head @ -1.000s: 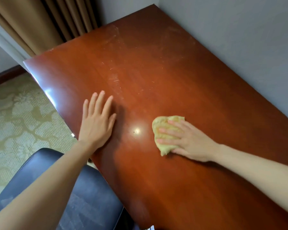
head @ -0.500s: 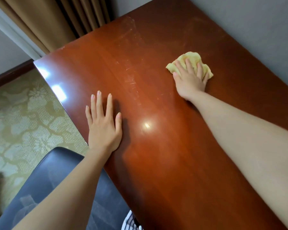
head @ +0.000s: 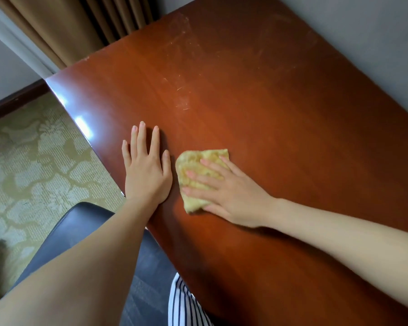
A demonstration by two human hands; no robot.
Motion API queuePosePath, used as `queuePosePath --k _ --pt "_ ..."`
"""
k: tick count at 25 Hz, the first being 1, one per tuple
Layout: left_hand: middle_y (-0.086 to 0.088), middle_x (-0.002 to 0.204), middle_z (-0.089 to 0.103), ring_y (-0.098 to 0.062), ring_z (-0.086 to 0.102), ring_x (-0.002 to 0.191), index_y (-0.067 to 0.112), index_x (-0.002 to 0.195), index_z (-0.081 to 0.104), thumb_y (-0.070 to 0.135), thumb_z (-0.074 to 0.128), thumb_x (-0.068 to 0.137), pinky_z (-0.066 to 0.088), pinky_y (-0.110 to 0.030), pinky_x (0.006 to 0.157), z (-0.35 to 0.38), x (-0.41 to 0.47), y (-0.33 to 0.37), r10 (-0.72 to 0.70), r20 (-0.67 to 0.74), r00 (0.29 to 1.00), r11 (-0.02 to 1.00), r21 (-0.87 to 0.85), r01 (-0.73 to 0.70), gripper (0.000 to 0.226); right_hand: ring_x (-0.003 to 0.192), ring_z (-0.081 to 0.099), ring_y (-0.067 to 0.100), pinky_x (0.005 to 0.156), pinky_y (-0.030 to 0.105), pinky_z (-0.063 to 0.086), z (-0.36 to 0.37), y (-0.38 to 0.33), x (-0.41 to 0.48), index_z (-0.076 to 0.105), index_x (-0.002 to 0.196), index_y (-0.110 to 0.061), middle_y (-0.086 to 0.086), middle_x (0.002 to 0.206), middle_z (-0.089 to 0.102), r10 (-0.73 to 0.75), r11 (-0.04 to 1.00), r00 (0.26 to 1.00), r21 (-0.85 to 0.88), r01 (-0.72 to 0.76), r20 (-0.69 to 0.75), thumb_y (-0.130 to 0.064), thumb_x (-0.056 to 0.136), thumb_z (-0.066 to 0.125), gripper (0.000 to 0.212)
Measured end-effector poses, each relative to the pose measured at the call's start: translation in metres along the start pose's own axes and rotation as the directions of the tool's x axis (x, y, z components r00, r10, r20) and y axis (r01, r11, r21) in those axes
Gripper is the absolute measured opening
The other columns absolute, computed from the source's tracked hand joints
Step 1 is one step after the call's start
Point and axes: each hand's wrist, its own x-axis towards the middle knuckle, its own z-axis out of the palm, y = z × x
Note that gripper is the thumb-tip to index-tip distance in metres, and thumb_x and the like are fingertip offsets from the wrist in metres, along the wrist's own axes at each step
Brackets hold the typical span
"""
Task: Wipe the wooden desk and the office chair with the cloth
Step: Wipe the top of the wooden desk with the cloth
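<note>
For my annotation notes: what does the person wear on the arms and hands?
Nothing shows: the left hand and the right hand have no gloves, rings or watch, and no sleeve is in view. A white garment with dark stripes appears at the lower edge.

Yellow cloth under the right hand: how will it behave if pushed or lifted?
Probably floppy: the yellow cloth lies bunched in soft folds under the right hand, so it likely droops if lifted. It likely slides easily, since the wooden desk looks glossy, with glare spots. Pushed from one edge, it may crumple.
</note>
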Motion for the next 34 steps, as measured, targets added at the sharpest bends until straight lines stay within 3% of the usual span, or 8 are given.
queuePosePath --k 4,7,12,15,21,23,27,34 --pt "-0.011 0.158 0.011 -0.024 0.001 0.146 0.012 0.149 0.023 0.034 0.022 0.095 0.000 -0.043 0.118 -0.001 -0.002 0.001 0.002 -0.007 1.000 1.000 -0.019 -0.002 0.059 0.145 0.012 0.025 0.117 0.048 0.014 0.004 0.022 -0.059 0.027 0.147 -0.036 -0.007 0.156 0.022 -0.248 0.957 0.963 -0.125 0.260 0.105 -0.047 0.098 0.036 0.051" --pt "-0.012 0.158 0.011 -0.024 0.001 0.146 0.010 0.149 0.022 0.033 0.022 0.095 0.000 -0.043 0.118 -0.001 -0.003 0.002 0.001 -0.007 1.000 0.999 -0.033 -0.001 0.059 0.146 0.008 0.022 0.117 0.043 0.011 -0.006 0.051 -0.067 0.018 0.149 -0.037 -0.009 0.156 0.016 -0.244 0.948 0.955 -0.167 0.272 0.171 -0.049 0.099 0.028 0.052" --pt "-0.012 0.158 0.012 -0.025 0.002 0.146 0.010 0.149 0.022 0.027 0.032 0.099 0.001 -0.043 0.118 -0.001 -0.004 0.002 0.008 -0.008 1.000 0.999 -0.032 -0.008 0.053 0.146 -0.004 0.017 0.119 0.037 0.000 -0.025 0.083 -0.019 0.008 0.145 -0.045 -0.014 0.156 0.005 0.001 0.997 0.991 -0.074 0.009 0.131 -0.053 0.098 0.017 0.049" --pt "-0.012 0.158 0.013 -0.025 0.003 0.146 0.011 0.149 0.022 0.028 0.032 0.098 0.002 -0.044 0.118 -0.001 -0.004 0.004 0.008 0.006 1.000 1.000 -0.022 -0.008 0.054 0.146 -0.007 0.017 0.118 0.040 -0.003 -0.034 0.092 0.037 0.008 0.146 -0.046 -0.013 0.158 0.002 0.198 0.980 0.977 0.005 -0.199 0.078 -0.053 0.097 0.017 0.050" --pt "-0.009 0.159 0.009 -0.022 0.000 0.147 0.015 0.151 0.015 0.032 0.025 0.095 -0.001 -0.040 0.118 -0.001 -0.002 0.003 0.006 0.007 1.000 1.000 -0.016 -0.006 0.060 0.145 -0.010 0.028 0.115 0.054 -0.005 -0.039 0.068 0.170 0.006 0.149 -0.043 -0.007 0.160 -0.001 0.574 0.815 0.819 0.102 -0.571 0.000 -0.047 0.101 0.018 0.049" --pt "-0.008 0.159 0.007 -0.021 -0.001 0.147 0.014 0.151 0.012 0.032 0.025 0.095 -0.002 -0.038 0.118 0.000 -0.002 0.002 0.002 -0.003 1.000 1.000 -0.016 -0.002 0.061 0.145 -0.010 0.029 0.115 0.054 -0.005 -0.038 0.057 0.189 0.008 0.149 -0.042 -0.006 0.160 0.001 0.539 0.841 0.841 0.084 -0.535 -0.037 -0.046 0.101 0.019 0.049" --pt "-0.009 0.159 0.003 -0.019 -0.003 0.147 0.009 0.151 0.008 0.028 0.028 0.094 -0.005 -0.033 0.118 0.000 0.000 0.003 -0.006 -0.024 1.000 0.999 -0.045 0.005 0.063 0.146 -0.005 0.025 0.116 0.050 -0.002 -0.035 0.048 0.173 0.012 0.149 -0.042 -0.008 0.159 0.005 0.285 0.958 0.956 -0.001 -0.286 -0.070 -0.045 0.102 0.022 0.048" --pt "-0.010 0.159 -0.001 -0.019 -0.003 0.146 0.007 0.150 0.010 0.017 0.033 0.092 -0.007 -0.030 0.117 -0.005 -0.002 0.002 -0.004 -0.007 1.000 0.996 -0.092 0.003 0.064 0.146 -0.004 0.023 0.118 0.045 -0.003 -0.012 0.028 0.052 0.014 0.148 -0.042 -0.011 0.158 0.008 0.059 0.997 0.997 -0.058 -0.057 0.043 -0.049 0.099 0.025 0.050"
